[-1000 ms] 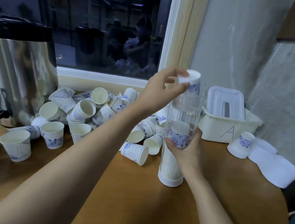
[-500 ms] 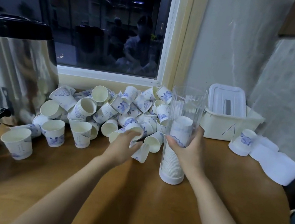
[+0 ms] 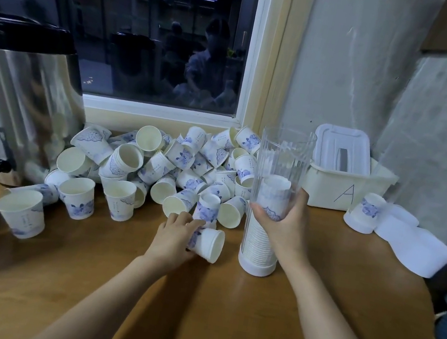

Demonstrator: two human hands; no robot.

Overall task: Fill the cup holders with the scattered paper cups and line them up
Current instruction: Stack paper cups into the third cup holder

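Frame centre: left hand (image 3: 176, 234) curls round fallen paper cup (image 3: 208, 243), likely light and crushable; grip sidewall gently. Right hand (image 3: 284, 224) clasps cup holder (image 3: 285, 156).

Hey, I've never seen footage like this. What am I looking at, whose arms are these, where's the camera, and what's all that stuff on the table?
There is no machine here. A person wears a wide-angle camera on the head, so this single view looks forward and down along their two bare arms. On the wooden table lies a pile of paper cups, with a metal urn to its left and a white box marked A to its right. The right hand grips a clear tube, an upright cup holder partly filled with stacked cups. The left hand grips a fallen cup at the pile's near edge.
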